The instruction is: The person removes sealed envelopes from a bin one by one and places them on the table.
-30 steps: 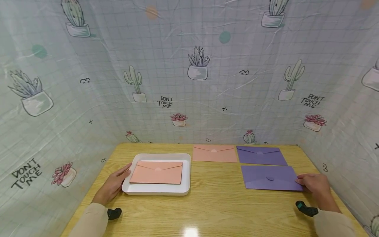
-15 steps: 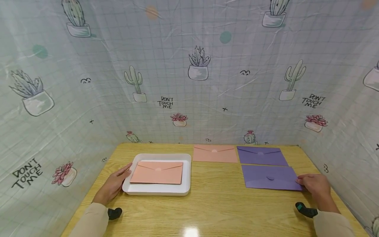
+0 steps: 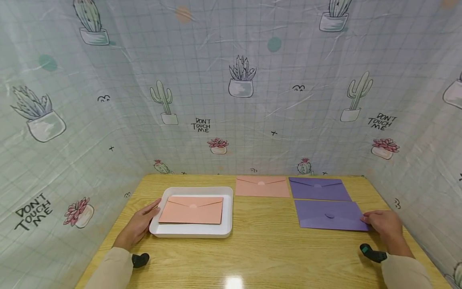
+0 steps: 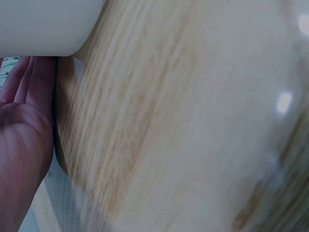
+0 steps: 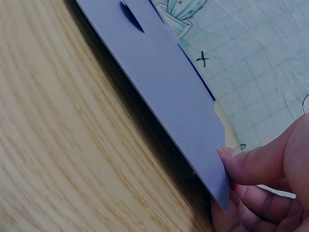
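Note:
A white tray [image 3: 227, 216] holds a pink envelope [image 3: 191, 212]. At its left side the left hand [image 3: 138, 224] rests against the rim, fingers along the outer wall and thumb at the edge; in the left wrist view the hand [image 4: 29, 121] has its fingers partly hidden by the tray [image 4: 43, 29]. The right hand [image 3: 386, 228] pinches the right corner of the nearer purple envelope [image 3: 317, 216]. In the right wrist view, thumb and fingers of the hand [image 5: 265, 179] hold the corner of the envelope [image 5: 169, 101], whose near edge is slightly above the table.
At the back of the wooden table [image 3: 252, 257] lie a second pink envelope [image 3: 261, 189] and, right of it, another purple envelope [image 3: 321, 192], directly behind the held one. A cactus-patterned sheet [image 3: 202, 72] encloses the back and both sides.
The held purple envelope's near edge sits very slightly higher in view than before. Both hands stay in nearly the same places, and the tray has not visibly moved.

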Tool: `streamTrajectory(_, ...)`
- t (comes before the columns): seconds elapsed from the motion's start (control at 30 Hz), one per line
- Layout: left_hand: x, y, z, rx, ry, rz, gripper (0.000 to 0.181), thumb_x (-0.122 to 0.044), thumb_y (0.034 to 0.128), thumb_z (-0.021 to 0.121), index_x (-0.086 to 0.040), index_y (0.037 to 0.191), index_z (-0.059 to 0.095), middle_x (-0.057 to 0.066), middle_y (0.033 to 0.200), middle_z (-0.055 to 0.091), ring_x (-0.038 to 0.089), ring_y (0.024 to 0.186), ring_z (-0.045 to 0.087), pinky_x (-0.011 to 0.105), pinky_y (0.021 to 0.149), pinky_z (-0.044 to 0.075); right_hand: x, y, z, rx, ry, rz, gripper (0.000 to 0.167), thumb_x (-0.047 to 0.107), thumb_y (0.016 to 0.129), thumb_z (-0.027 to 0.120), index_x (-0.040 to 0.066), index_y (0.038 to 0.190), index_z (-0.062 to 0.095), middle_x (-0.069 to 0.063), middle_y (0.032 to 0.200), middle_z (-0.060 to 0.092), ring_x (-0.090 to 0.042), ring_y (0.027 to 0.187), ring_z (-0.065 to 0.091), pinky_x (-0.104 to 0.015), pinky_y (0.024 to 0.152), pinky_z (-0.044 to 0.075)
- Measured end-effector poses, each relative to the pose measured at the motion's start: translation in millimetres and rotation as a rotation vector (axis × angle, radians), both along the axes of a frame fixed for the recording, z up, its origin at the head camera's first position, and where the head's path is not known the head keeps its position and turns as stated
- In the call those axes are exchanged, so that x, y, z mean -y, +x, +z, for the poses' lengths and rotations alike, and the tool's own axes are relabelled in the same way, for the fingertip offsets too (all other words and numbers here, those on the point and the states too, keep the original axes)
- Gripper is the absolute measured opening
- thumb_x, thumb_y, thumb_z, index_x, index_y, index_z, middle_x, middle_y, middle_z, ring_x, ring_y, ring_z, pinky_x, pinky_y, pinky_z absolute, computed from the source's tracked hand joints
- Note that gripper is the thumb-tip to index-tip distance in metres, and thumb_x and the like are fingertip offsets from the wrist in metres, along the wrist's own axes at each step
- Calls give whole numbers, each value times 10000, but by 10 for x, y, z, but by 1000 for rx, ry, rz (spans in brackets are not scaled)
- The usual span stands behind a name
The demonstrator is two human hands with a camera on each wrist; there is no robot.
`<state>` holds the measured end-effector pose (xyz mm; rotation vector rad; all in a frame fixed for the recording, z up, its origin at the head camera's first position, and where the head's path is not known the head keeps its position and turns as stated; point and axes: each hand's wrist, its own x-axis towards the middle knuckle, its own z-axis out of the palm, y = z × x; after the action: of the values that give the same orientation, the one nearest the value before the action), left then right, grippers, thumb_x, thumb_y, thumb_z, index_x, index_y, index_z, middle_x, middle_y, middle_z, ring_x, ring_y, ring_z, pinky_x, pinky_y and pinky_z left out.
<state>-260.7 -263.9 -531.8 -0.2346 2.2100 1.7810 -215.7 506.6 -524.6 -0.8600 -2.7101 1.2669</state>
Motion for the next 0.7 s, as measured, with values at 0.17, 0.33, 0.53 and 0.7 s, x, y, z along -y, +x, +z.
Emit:
streamTrajectory(0.17, 6, 1, 2, -2, 2, -2, 604, -284, 1140, 428, -227, 1685, 174, 87, 1773, -38, 372, 1640, 27, 542, 1307, 203, -50, 8, 14, 15, -4, 24, 417, 184, 954, 720, -124, 1234, 695, -339, 1316, 649, -555, 1299, 499, -638, 1025, 458)
streamTrajectory(0.33, 11, 4, 12, 1, 6, -4, 602, -282, 1141, 418, -224, 1685, 168, 77, 1773, -45, 362, 1642, 21, 532, 1309, 197, -68, 39, 45, 30, 6, 32, 422, 235, 956, 719, -94, 1221, 712, -354, 1411, 562, -572, 1327, 445, -643, 1044, 434)
streamTrajectory(0.53, -4, 14, 17, 3, 5, -2, 602, -270, 1139, 421, -227, 1685, 170, 67, 1773, -47, 354, 1643, 13, 534, 1316, 189, -69, 62, 51, 16, -3, 15, 383, 210, 961, 678, -71, 1217, 723, -344, 1445, 537, -556, 1338, 446, -641, 1072, 419)
streamTrajectory(0.7, -4, 19, 22, 2, 0, -13, 610, -288, 1139, 426, -232, 1684, 157, 71, 1770, -66, 360, 1641, -9, 546, 1318, 168, -8, 38, 61, -32, -40, -47, 363, 210, 959, 685, -53, 1202, 742, -301, 1274, 667, -493, 1264, 528, -533, 995, 497)
